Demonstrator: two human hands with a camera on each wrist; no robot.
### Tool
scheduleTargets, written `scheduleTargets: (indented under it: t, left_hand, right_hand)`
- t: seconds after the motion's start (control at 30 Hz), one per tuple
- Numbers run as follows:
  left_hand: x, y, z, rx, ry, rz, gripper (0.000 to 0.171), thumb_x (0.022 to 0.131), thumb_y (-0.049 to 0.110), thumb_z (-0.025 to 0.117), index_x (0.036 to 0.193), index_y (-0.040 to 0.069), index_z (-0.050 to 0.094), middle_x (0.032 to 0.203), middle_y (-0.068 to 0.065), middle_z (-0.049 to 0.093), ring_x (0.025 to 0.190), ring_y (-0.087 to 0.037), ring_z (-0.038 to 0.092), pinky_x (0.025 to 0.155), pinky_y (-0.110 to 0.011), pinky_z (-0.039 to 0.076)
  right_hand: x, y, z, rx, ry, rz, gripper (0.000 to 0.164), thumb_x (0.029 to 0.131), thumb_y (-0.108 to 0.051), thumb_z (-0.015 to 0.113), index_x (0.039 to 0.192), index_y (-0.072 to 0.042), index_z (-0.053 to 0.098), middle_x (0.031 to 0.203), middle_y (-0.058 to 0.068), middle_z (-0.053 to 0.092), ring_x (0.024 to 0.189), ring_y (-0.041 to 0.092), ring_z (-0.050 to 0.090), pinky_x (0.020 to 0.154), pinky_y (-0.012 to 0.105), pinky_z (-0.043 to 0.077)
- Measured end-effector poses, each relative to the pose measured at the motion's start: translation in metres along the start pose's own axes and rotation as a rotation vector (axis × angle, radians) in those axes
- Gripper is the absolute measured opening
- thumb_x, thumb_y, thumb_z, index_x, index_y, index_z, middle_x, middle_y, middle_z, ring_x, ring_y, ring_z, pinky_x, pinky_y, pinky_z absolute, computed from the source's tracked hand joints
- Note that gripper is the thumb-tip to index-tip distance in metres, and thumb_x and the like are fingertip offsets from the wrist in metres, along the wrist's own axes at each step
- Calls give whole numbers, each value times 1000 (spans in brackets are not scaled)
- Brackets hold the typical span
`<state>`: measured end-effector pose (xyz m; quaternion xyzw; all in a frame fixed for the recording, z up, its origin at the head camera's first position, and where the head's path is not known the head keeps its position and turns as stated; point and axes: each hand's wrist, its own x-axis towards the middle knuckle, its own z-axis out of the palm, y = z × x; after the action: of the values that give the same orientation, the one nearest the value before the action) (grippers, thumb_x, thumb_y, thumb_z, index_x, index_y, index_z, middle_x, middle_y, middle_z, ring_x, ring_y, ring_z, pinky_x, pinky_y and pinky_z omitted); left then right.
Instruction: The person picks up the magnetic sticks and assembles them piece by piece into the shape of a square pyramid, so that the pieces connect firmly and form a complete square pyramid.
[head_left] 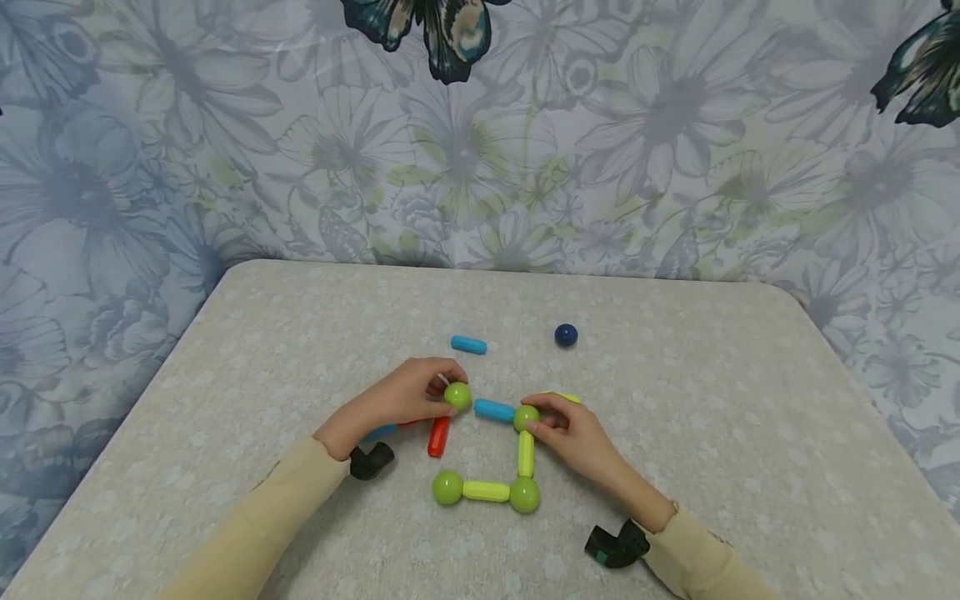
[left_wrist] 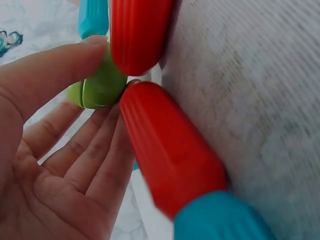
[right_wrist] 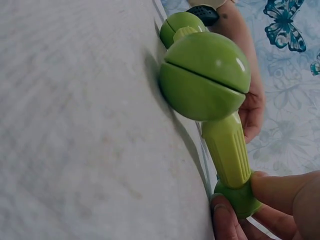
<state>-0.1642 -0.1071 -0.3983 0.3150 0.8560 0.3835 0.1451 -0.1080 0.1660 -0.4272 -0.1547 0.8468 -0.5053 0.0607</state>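
Note:
My left hand [head_left: 420,390] pinches a green ball [head_left: 457,396] between thumb and fingers. Just right of that ball is the end of a blue stick [head_left: 493,410]; whether they touch I cannot tell. The stick's other end meets a green corner ball [head_left: 526,418], which my right hand [head_left: 576,440] grips with thumb and fingertips. From this corner a yellow-green stick [head_left: 526,454] runs down to a second green ball [head_left: 524,495]. Another yellow-green stick [head_left: 486,491] links that one to a green ball [head_left: 447,487] on the left.
Below my left hand lies a red stick [head_left: 438,437]; another red stick [left_wrist: 170,145] and a blue piece [head_left: 381,432] are partly hidden there. Farther back lie a blue stick [head_left: 468,344] and a dark blue ball [head_left: 566,336]. A yellow-green piece [head_left: 567,397] peeks out behind my right hand.

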Motion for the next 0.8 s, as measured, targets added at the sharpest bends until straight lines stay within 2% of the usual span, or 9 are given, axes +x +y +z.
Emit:
scheduleTargets:
  t: [0.2,0.33,0.43,0.53,0.6,0.7,0.8]
  left_hand:
    - [3,3,3,-10,-4,39,31,80,6,74,109,8,61,104,-3,61,92,-20,61,81,-32,49]
    - [6,5,4,50,4,51,35,81,6,73,114,5,61,108,-4,62,96,-20,59,85,-36,47]
    - [3,10,5,121,62,38,39,83,6,71,120,4,59,115,-7,59,101,-22,57,87,-38,46]
    - [-7,24,8,185,162,7,37,85,6,70,120,6,59,117,-6,58,101,-23,57,81,-37,47]
    - [-19,36,12,220,206,7,35,84,6,70,118,6,61,113,-5,59,94,-22,58,75,-35,48]
    - [-34,50,22,278,198,24,31,84,8,70,114,7,64,106,-3,60,80,-17,57,66,-30,48]
    - [-44,54,30,306,150,29,29,84,11,71,112,6,65,98,-1,59,70,-12,51,61,-26,45]
  right_hand:
    - [0,0,-1,14,7,12,29,88,-14,67,117,-7,64,105,5,62,71,13,58,60,26,48]
    - [-1,1,-3,-2,40,25,28,87,-13,68,114,-7,65,104,6,63,71,12,59,61,26,48]
    - [-2,1,-6,-26,80,36,27,86,-13,69,112,-6,65,105,7,64,71,12,59,62,25,49]
    - [-4,1,-9,-39,104,39,27,86,-14,70,111,-5,65,106,8,64,73,12,60,63,25,49]
    - [-6,2,-10,-38,115,43,27,85,-13,70,110,-4,65,106,9,64,74,12,61,64,25,50]
    - [-8,2,-13,-38,129,47,27,84,-11,71,110,-3,65,106,9,64,73,13,61,64,25,50]
    - [-9,2,-15,-44,132,45,27,85,-12,71,110,-3,65,106,9,63,73,13,60,63,25,49]
